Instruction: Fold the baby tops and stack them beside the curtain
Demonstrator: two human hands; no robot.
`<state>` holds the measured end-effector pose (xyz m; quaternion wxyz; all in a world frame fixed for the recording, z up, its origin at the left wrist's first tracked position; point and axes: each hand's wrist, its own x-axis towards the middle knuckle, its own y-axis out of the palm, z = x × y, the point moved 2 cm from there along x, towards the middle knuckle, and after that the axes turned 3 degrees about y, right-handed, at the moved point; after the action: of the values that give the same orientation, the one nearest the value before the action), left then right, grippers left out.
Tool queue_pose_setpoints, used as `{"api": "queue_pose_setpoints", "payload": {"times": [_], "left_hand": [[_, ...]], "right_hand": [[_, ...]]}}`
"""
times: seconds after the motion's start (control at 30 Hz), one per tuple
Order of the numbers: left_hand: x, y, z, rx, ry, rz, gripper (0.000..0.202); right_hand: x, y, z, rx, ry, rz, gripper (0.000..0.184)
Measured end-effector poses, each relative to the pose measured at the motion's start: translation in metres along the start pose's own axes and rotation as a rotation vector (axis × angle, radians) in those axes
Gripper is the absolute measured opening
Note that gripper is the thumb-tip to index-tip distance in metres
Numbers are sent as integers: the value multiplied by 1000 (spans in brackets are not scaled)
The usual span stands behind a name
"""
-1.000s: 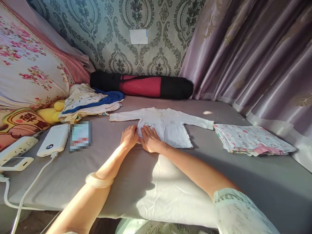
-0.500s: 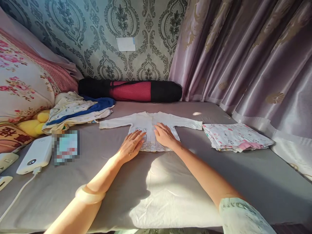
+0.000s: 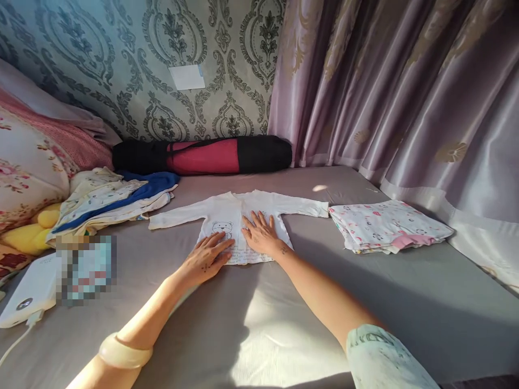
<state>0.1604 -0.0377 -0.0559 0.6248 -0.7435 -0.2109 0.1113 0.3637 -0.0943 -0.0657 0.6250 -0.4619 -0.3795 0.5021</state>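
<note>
A small white long-sleeved baby shirt [image 3: 227,212] with a bear print lies spread flat on the grey bed sheet [image 3: 284,324], sleeves stretched to both sides. My left hand [image 3: 206,257] rests flat and open on the shirt's lower left hem. My right hand [image 3: 261,234] lies flat beside it on the lower right part of the shirt, fingers spread. A pale bangle sits on my left forearm.
A folded stack of patterned cloths [image 3: 387,226] lies right of the shirt. A heap of clothes [image 3: 109,199] and a yellow plush toy [image 3: 28,232] are at the left. A black-and-red roll bag [image 3: 203,155] lies along the wall. A white power bank [image 3: 28,289] is at the near left; curtains hang at the right.
The camera view has swung right and down. Both my hands have slid across the shirt's lower part, the left now on the hem, the right moved back toward the middle.
</note>
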Motion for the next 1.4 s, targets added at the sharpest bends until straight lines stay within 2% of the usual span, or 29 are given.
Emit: {"api": "queue_pose_setpoints", "payload": {"times": [0.07, 0.17, 0.23, 0.33, 0.43, 0.57, 0.67, 0.73, 0.8, 0.87, 0.93, 1.03, 1.13, 1.2, 1.3, 1.4], "left_hand": [[13, -6, -4, -27, -23, 5, 46], [42, -6, -16, -34, -44, -57, 46], [60, 4, -26, -4, 6, -100, 46], [79, 26, -37, 34, 57, -94, 51], [85, 45, -38, 34, 35, -70, 55], [84, 52, -37, 52, 20, -68, 56], [84, 51, -37, 77, 11, -45, 56], [84, 50, -38, 86, 8, -41, 57], [84, 51, -38, 90, 10, -48, 56], [84, 53, -38, 94, 13, -53, 56], [84, 54, -37, 98, 14, -56, 56], [85, 53, -38, 99, 16, -45, 58], [86, 52, -40, 106, 4, 2, 61], [86, 51, -42, 120, -3, 21, 62], [85, 48, -46, 154, 14, 4, 58], [88, 39, -50, 189, 52, -17, 52]], "right_hand": [[1, -2, -4, 19, 0, -13, 57], [2, -8, -12, -11, 17, -124, 56], [1, -11, -18, -46, 27, -176, 57], [-2, -9, -26, -55, 66, -139, 59], [-3, -5, -29, -47, 102, -104, 59], [2, -5, -31, -17, 118, -84, 58], [13, -18, -44, 58, 63, -12, 50], [19, -36, -63, 145, 49, 6, 46], [22, -59, -93, 133, 208, -128, 45], [19, -80, -125, 3, 404, -211, 43], [13, -95, -154, -159, 577, -190, 39], [5, -104, -182, -281, 695, -69, 35], [4, -106, -193, -296, 757, 22, 34], [5, -109, -195, -268, 772, 16, 34], [8, -115, -195, -91, 811, -86, 32], [14, -117, -192, 220, 776, -252, 21]]}}
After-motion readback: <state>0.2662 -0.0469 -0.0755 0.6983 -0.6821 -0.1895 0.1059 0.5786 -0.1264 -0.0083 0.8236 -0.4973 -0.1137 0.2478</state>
